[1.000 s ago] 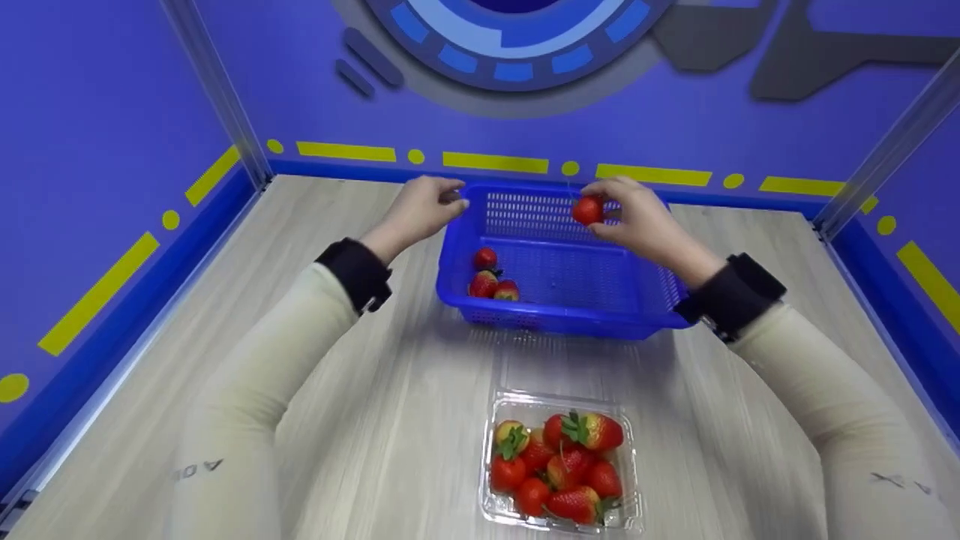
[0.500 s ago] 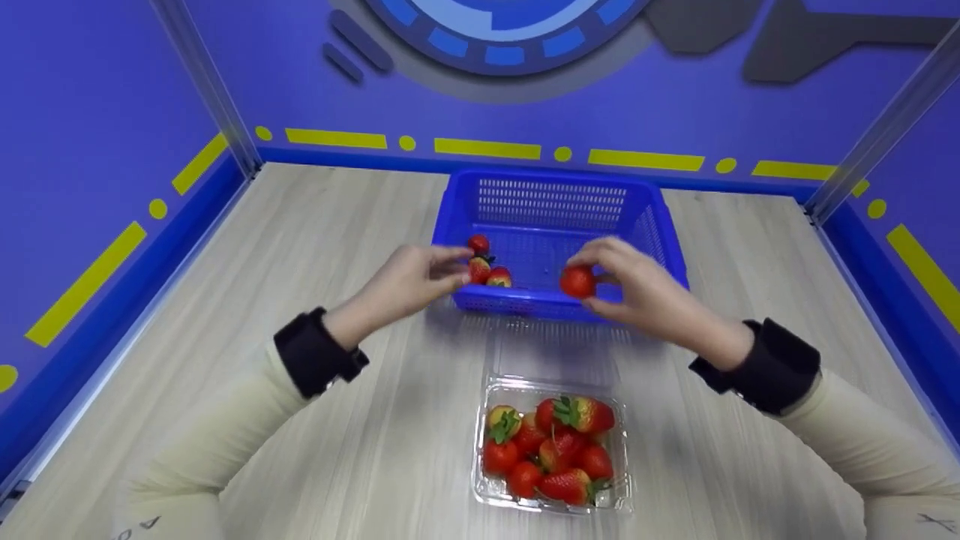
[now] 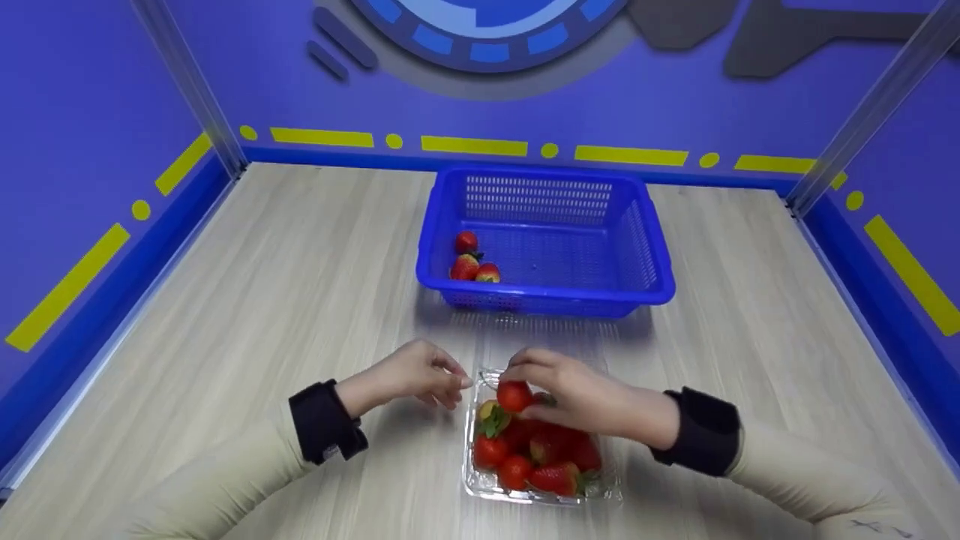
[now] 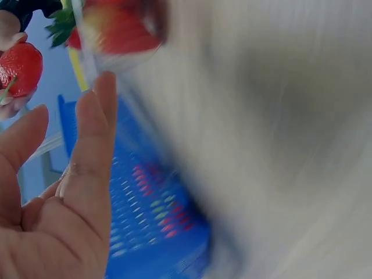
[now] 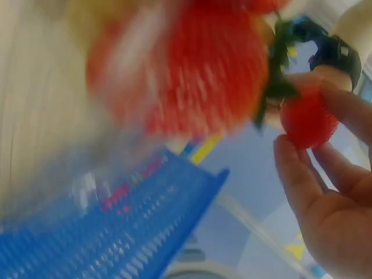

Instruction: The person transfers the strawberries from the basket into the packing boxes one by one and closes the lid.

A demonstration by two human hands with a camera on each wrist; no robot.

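My right hand [image 3: 577, 394] pinches a red strawberry [image 3: 514, 396] between fingers and thumb, above the far part of a clear plastic clamshell box [image 3: 469, 450]. The same strawberry [image 5: 309, 119] shows at the fingertips in the right wrist view. Several strawberries [image 3: 555, 478] with green leaves fill the box, some hidden under the right hand. My left hand [image 3: 416, 375] hovers at the box's left edge; in the left wrist view its fingers [image 4: 87, 168] are extended and hold nothing. Whether its fingertips touch the rim cannot be told.
Behind the box stands a blue perforated basket [image 3: 555, 291] with three strawberries [image 3: 464, 267] in its left front corner. The box's transparent lid [image 3: 536, 337] lies folded back toward the basket. Blue panels [image 3: 225, 67] enclose the wooden table [image 3: 322, 247] at the back and sides.
Both hands have drawn back from the basket toward the near side, down to the clear box. The strawberry has travelled in the right hand from above the basket to above the box.
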